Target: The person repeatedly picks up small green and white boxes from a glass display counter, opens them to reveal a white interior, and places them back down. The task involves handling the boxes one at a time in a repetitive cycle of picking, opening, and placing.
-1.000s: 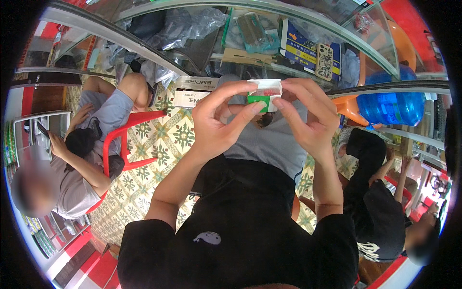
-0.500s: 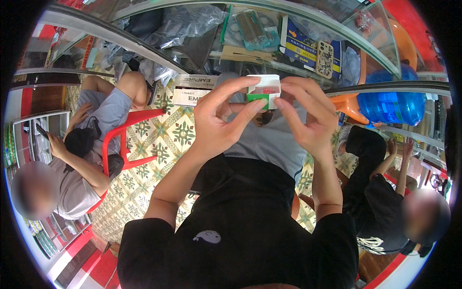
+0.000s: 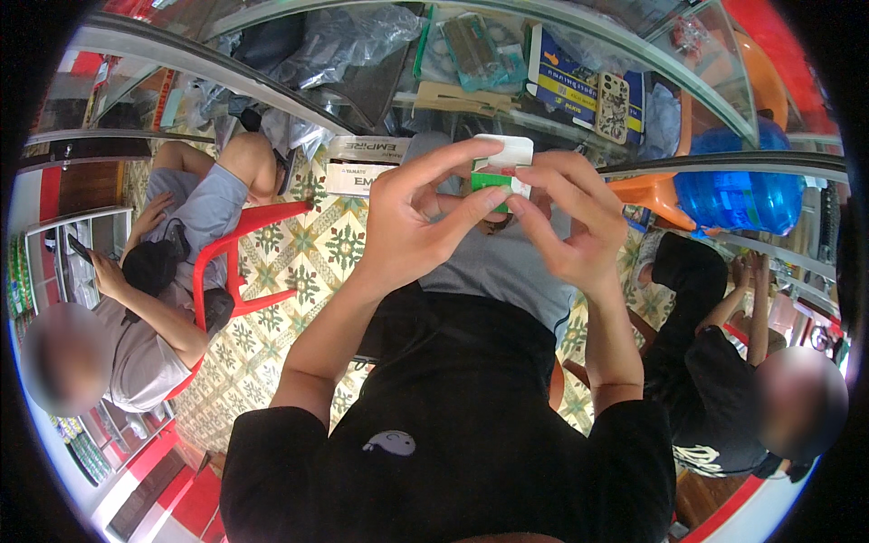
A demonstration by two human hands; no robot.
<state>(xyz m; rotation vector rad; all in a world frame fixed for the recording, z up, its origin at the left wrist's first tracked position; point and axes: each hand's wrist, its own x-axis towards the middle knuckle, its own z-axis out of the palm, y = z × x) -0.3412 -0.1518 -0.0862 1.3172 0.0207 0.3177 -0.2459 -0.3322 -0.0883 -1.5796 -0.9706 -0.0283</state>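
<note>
Two hands pinch small box: left hand steadies it, right hand fingertips work the flap.

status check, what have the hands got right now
Left hand and right hand both raised, pinching a small white and green box between fingertips. Box flap looks open at the top. Nothing between the hands and the box.
</note>
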